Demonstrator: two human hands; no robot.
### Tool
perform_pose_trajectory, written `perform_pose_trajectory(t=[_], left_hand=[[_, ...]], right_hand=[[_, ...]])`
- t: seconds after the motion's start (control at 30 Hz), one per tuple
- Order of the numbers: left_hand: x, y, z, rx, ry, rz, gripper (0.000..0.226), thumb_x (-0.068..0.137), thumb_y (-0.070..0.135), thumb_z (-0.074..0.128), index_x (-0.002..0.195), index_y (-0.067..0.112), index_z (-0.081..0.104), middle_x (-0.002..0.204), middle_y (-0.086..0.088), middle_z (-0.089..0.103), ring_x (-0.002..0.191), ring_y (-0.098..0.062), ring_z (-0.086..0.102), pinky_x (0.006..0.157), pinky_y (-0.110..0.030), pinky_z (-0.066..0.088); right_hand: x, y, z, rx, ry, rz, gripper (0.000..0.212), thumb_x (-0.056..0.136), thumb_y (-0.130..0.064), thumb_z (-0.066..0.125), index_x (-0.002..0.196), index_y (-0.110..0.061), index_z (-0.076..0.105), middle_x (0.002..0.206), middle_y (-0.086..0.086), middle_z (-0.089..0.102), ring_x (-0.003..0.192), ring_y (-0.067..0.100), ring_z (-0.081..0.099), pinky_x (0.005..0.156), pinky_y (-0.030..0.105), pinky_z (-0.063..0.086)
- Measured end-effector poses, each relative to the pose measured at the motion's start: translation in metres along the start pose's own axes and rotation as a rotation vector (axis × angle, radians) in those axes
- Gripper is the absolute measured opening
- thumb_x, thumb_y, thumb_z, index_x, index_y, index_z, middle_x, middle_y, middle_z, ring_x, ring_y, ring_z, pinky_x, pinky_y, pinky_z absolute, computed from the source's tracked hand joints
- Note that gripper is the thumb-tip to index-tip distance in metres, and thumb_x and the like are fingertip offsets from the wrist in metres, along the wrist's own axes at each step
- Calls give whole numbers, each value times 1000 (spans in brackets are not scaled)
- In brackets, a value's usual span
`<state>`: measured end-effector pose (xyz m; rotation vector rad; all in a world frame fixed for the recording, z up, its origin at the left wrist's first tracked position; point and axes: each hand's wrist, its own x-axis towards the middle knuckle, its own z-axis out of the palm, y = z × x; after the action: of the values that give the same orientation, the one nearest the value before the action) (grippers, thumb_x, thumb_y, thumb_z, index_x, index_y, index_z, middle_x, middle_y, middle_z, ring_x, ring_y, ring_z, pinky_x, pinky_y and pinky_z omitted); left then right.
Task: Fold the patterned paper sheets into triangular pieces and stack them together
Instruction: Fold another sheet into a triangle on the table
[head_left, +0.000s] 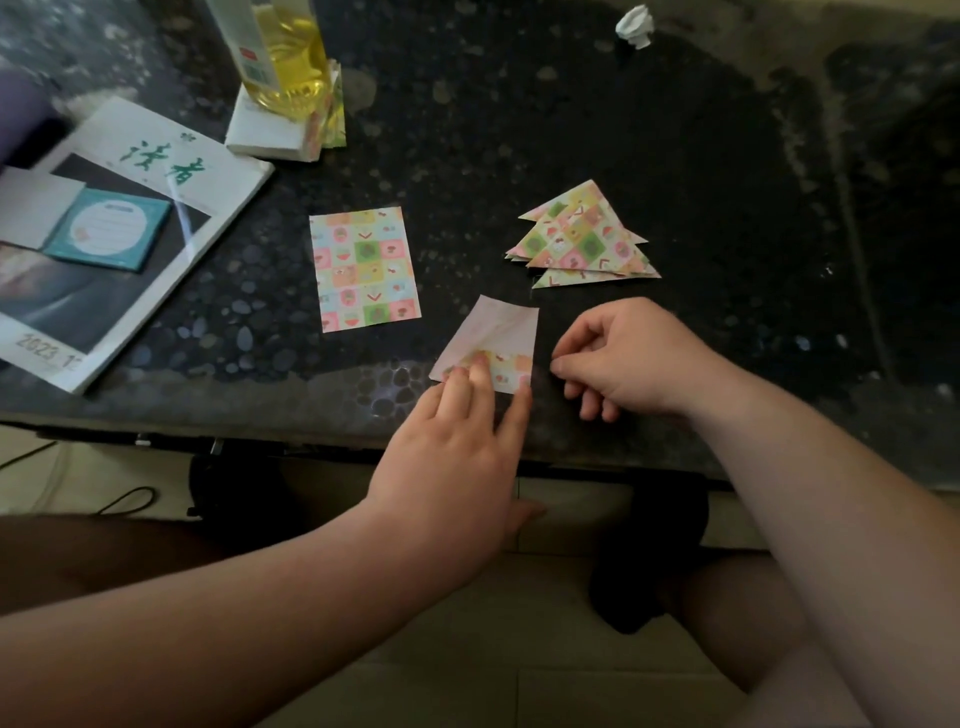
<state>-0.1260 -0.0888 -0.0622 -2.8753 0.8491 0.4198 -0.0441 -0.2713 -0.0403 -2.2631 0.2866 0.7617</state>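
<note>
Sheet (498, 332) light, limp, quick to crease, best taken by corners; left hand (452, 457) flat, pressing fold onto worktop (519, 130); right hand (634, 358) curled beside corner, grip on it unclear.

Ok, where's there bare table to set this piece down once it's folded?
Widest bare patch: behind the stack of triangles, between the bottle and the crumpled paper; also right of the stack. A narrower lane between the flat sheet and the stack. Crowded: the near edge, where the left hand and right hand work at the half-folded sheet.
</note>
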Motion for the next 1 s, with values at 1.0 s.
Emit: perform_pose_trajectory(t=[1.0], left_hand=[[-40,-38,-28,-146,-151,-83,91,94,77,31,162,18,15,169,-7,18,155,-22,15,128,-47,-2]], right_hand=[[0,-27,13,-130,67,173,38,81,-50,82,88,-15,68,64,3,74,45,15,63,50,28,47]])
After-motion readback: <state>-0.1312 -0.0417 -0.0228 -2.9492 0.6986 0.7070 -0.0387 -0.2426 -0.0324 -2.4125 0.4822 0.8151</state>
